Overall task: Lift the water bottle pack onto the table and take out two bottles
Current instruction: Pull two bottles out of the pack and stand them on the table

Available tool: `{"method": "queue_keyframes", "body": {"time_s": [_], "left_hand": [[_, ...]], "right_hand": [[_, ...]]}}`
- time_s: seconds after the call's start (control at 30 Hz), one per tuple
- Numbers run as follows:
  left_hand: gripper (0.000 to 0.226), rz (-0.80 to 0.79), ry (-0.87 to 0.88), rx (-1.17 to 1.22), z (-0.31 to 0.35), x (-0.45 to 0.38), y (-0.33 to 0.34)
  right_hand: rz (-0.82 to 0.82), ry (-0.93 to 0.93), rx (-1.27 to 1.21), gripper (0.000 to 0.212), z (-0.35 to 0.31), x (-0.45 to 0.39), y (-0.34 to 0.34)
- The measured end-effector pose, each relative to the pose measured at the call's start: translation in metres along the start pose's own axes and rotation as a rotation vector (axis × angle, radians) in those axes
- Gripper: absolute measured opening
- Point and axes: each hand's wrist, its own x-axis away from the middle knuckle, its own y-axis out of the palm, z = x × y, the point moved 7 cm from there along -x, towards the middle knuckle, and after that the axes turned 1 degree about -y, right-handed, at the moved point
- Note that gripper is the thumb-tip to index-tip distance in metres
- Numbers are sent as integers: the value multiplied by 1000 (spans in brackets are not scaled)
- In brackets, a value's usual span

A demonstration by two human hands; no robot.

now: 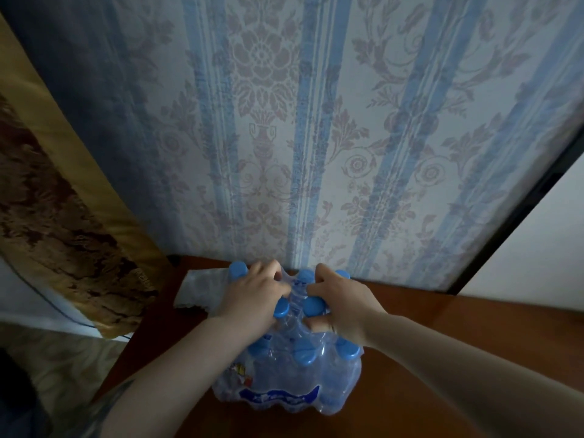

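Note:
A shrink-wrapped water bottle pack (284, 384) with several blue caps stands on the brown wooden table (442, 358), close to the wall. My left hand (252, 295) and my right hand (341, 301) both rest on top of the pack. Each hand pinches the clear plastic wrap (295, 287) between the caps, and the film is stretched between them. Two blue caps (313, 306) show through between my hands. No bottle stands outside the pack.
Striped floral wallpaper (300, 137) rises right behind the table. A crumpled clear plastic sheet (199, 289) lies at the table's back left. A gold and brown curtain (63, 222) hangs at the left. A dark frame edge (518, 207) runs at the right.

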Motion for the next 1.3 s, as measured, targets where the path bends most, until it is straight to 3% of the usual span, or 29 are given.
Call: {"method": "queue_keyframes", "body": {"time_s": [0.17, 0.37, 0.5, 0.67, 0.8, 0.87, 1.0, 1.17, 1.3], "left_hand": [[43, -40, 25, -23, -2, -4, 1], [61, -134, 115, -245, 1, -10, 8], [60, -184, 132, -292, 1, -14, 12], [40, -89, 43, -9, -7, -9, 14], [41, 39, -33, 239, -14, -1, 13], [38, 59, -11, 201, -11, 3, 13], [36, 74, -25, 139, -9, 2, 13], [43, -67, 30, -98, -5, -6, 10], [57, -152, 71, -274, -1, -16, 17]], "right_hand": [[15, -77, 54, 27, -6, -3, -14], [20, -178, 107, 29, -13, -9, -23], [52, -234, 102, 30, -14, -13, -27], [113, -332, -43, 30, -32, -15, -49], [323, -520, -97, 38, -66, -5, -107], [438, -550, -106, 41, -67, 8, -124], [721, -459, -276, 43, -47, 40, -148], [1168, -101, -408, 35, 27, 106, -200], [1328, 220, -347, 31, 70, 157, -186]]}}
